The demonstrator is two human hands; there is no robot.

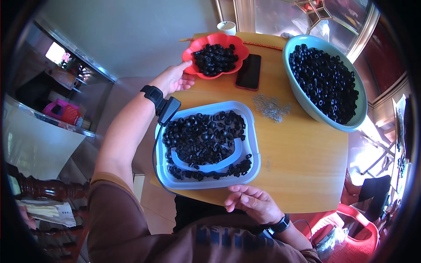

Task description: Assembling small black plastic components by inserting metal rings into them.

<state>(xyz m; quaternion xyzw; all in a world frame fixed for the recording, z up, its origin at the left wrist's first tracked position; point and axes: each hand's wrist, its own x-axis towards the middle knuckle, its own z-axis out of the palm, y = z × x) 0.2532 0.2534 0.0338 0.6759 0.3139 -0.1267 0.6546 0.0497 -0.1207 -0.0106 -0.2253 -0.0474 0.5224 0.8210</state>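
At the far left of the table, my left hand [177, 79] grips the rim of a red scalloped bowl [188, 55], thumb at the edge and other fingers by its side. Small black plastic pieces [215, 59] fill the bowl's middle. My right hand [258, 205] is above the table's near edge, thumb and fingers drawn together; anything between them is too small to make out. Between my hands a pale blue plastic tub [255, 164] contains many short black tube-like pieces [199, 136] and a curved pale blue strip [210, 167].
A light blue-green basin [302, 98] heaped with black pieces stands at the far right. A dark phone [249, 72] and a small pile of clear bits [272, 108] lie on the wooden table [302, 162]. Behind are a white cup [226, 28] and, lower right, a red plastic chair [359, 228].
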